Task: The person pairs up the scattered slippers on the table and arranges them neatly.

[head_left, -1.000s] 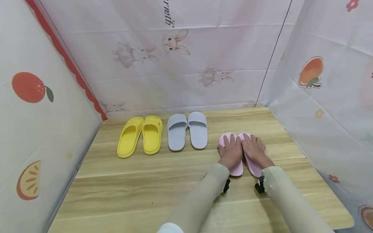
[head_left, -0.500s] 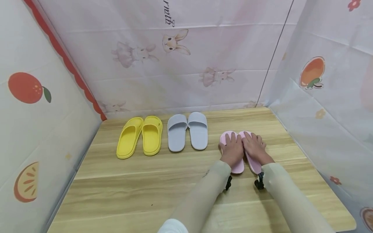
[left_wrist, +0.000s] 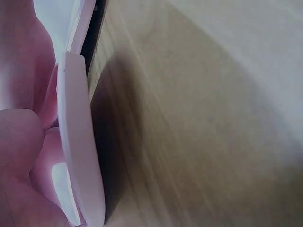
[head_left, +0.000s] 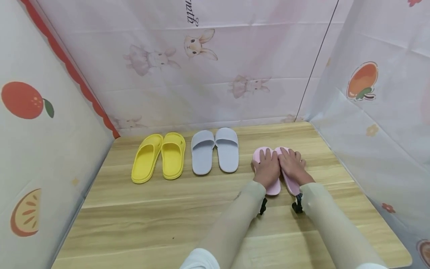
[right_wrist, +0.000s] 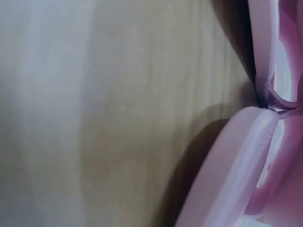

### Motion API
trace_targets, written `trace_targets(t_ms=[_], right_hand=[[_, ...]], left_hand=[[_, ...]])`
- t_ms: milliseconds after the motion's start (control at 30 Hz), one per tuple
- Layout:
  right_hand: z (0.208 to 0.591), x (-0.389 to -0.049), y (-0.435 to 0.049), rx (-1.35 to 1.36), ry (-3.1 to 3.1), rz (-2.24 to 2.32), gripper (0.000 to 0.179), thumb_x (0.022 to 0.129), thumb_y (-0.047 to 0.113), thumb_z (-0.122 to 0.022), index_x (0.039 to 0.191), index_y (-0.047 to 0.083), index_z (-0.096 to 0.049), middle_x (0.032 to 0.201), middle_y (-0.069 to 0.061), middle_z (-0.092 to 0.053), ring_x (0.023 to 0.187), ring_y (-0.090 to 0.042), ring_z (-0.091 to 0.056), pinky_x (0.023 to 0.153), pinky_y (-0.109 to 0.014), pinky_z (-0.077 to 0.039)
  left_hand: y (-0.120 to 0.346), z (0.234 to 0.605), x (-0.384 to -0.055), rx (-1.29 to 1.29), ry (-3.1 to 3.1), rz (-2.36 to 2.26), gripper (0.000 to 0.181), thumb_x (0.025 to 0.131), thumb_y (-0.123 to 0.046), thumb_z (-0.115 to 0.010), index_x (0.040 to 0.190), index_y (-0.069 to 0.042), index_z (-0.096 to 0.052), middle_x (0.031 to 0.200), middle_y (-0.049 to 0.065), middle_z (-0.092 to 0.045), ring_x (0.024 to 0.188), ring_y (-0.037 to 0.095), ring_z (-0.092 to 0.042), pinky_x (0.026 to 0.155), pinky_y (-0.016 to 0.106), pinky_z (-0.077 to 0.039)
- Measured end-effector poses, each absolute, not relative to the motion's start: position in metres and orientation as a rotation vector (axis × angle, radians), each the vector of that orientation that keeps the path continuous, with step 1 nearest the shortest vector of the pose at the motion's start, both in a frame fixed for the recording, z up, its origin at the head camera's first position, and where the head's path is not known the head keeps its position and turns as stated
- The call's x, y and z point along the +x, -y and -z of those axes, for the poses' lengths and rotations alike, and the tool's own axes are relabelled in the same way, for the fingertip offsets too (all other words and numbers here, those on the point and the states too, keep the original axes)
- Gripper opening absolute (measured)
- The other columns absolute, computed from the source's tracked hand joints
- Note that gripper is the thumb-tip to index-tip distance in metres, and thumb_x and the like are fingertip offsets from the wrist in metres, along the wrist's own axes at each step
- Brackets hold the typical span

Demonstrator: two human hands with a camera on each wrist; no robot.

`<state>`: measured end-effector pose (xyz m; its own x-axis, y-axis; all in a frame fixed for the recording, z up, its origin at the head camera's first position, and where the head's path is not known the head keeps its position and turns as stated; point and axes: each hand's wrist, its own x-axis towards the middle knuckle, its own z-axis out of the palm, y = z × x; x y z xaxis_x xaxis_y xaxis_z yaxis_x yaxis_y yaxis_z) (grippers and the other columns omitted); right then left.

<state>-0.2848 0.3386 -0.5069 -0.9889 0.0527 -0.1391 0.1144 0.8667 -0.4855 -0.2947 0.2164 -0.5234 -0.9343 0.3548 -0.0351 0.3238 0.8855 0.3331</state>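
A pair of pink slippers lies side by side on the wooden table at the right, toes toward the back wall. My left hand [head_left: 267,170] rests over the upper of the left pink slipper [head_left: 274,189], its fingers spread forward. On the right pink slipper [head_left: 291,184], my right hand [head_left: 291,167] lies the same way. Both hands hide the straps. In the left wrist view, the pink slipper's side edge [left_wrist: 83,142] stands beside the hand. The right wrist view shows the two pink slippers' edges [right_wrist: 236,175] meeting.
Left of the hands stand grey slippers [head_left: 228,157], touching near their straps, and yellow slippers [head_left: 173,160] farther left. All are on the wooden table [head_left: 141,224]. Printed cloth walls [head_left: 215,101] close the back and both sides.
Both hands and the pink slippers under them have slid a little away from me, toward the back wall. The grey and yellow slippers stay in place; the head view shifts slightly.
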Motion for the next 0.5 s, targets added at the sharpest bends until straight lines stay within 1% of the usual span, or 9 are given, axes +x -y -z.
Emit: trace_targets(t_ms=[133, 300, 500], right_hand=[[0.504, -0.291, -0.338, 0.132, -2.907, 0.756, 0.065, 0.107, 0.042, -0.014, 0.162, 0.008, -0.014, 0.162, -0.029, -0.013, 0.142, -0.055, -0.009, 0.103, -0.074, -0.016], [0.502, -0.296, -0.337, 0.121, -2.913, 0.764, 0.065, 0.107, 0.042, -0.015, 0.161, 0.006, -0.016, 0.161, -0.03, -0.014, 0.142, -0.055, -0.01, 0.102, -0.074, -0.016], [0.506, -0.303, -0.342, 0.115, -2.923, 0.763, 0.066, 0.107, 0.043, -0.014, 0.161, 0.006, -0.018, 0.16, -0.029, -0.016, 0.14, -0.056, -0.012, 0.101, -0.075, -0.016]], left_hand=[[-0.214, 0.522, -0.3, 0.541, -2.96, -0.488, 0.051, 0.11, -0.033, -0.023, 0.16, -0.024, -0.027, 0.169, 0.006, -0.018, 0.156, 0.03, -0.012, 0.112, 0.07, -0.025], [-0.211, 0.515, -0.301, 0.554, -2.975, -0.471, 0.052, 0.11, -0.034, -0.02, 0.161, -0.024, -0.025, 0.169, 0.006, -0.018, 0.156, 0.03, -0.013, 0.112, 0.069, -0.026], [-0.217, 0.517, -0.308, 0.524, -2.965, -0.482, 0.052, 0.11, -0.035, -0.024, 0.16, -0.026, -0.028, 0.169, 0.003, -0.021, 0.156, 0.028, -0.014, 0.112, 0.068, -0.026]])
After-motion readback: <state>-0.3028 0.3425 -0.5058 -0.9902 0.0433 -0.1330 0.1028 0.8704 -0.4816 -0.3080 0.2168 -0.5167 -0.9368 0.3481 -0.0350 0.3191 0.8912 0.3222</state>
